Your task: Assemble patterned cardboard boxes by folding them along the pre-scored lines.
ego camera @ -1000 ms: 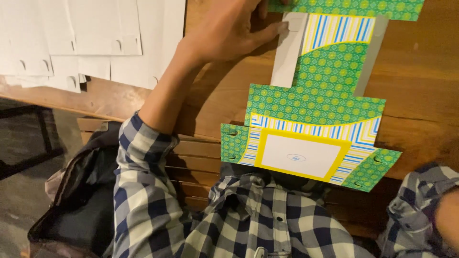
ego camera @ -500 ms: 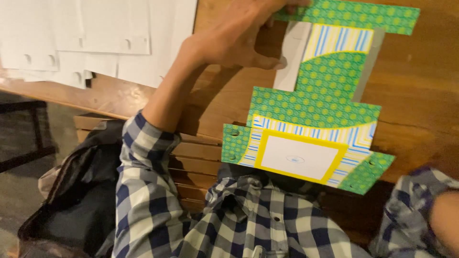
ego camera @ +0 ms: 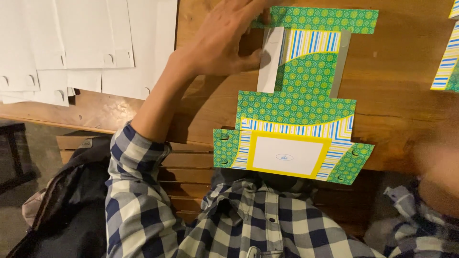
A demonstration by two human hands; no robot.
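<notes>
The left hand [ego camera: 224, 40] is lying flat with its fingers [ego camera: 248, 16] spread and loose, gripping nothing. The fingertips are pressing on the left end of the top flap [ego camera: 325, 19] of a paper cutout [ego camera: 299, 102], and the thumb [ego camera: 251, 59] is touching a white strip [ego camera: 271, 59] that runs down the cutout's left edge.

The cutout is lying flat on a wooden table [ego camera: 397, 91], its lower end hanging over the near edge, toward the person's chest. It is patterned in green with blue and yellow stripes, and it is widening in steps toward the person (narrow neck, broader middle, widest at the bottom). A yellow-framed white label [ego camera: 288, 156] is sitting on the lowest part, with small green tabs [ego camera: 353, 165] sticking out to either side.

The right hand [ego camera: 437, 167] is showing only as a blur at the right edge, beside the cutout's lower right tab; whether its fingers are closed or loose, I cannot tell.

White sheets [ego camera: 86, 43] are lying overlapped on the table's far left, well apart from the cutout. A second striped piece [ego camera: 449, 52] is peeking in at the right edge. The person is wearing a checked shirt [ego camera: 239, 224], and a dark bag [ego camera: 62, 210] is resting below the left elbow.
</notes>
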